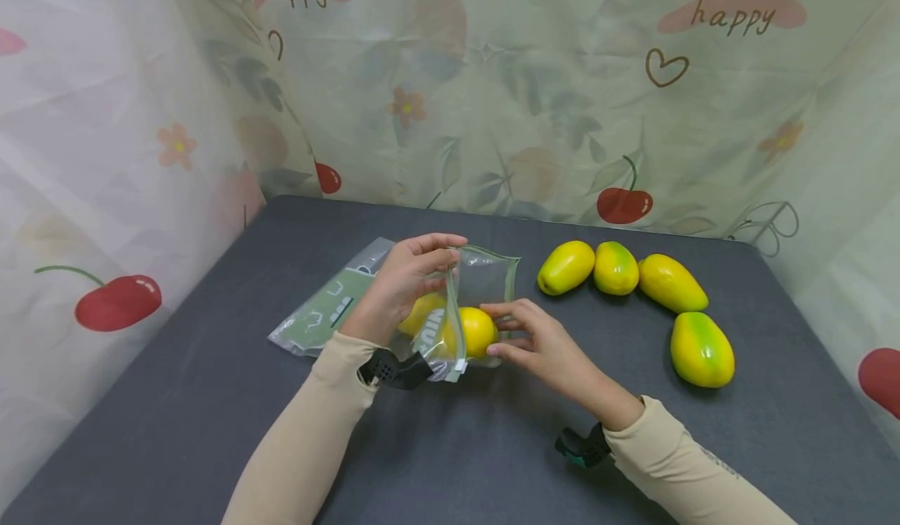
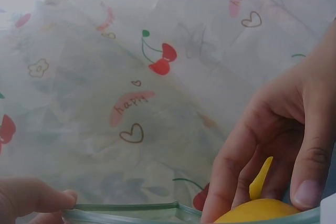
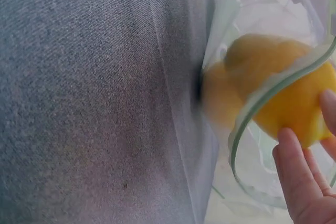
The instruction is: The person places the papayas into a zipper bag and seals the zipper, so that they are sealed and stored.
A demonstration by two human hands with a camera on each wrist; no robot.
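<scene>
My left hand [image 1: 399, 284] pinches the upper rim of a clear zip bag [image 1: 430, 337] with a green-edged mouth, which faces right. One yellow mango [image 1: 422, 314] lies inside, seen through the plastic. At the mouth is a second yellow mango [image 1: 480, 332], with part of it behind the bag's rim. The fingertips and thumb of my right hand [image 1: 537, 339] hold this second mango from its outer end. In the right wrist view, the green zip edge [image 3: 239, 135] curves in front of the mango [image 3: 294, 108], and the fingers [image 3: 296, 169] touch its lower side.
Flat on the dark table [image 1: 211, 400], left of my left hand, lies a clear bag with green print [image 1: 330, 314]. Several yellow-green mangoes [image 1: 616, 269] form a curved row at the right, the nearest mango [image 1: 701, 351] toward the front. Patterned curtains [image 1: 492, 103] enclose the table.
</scene>
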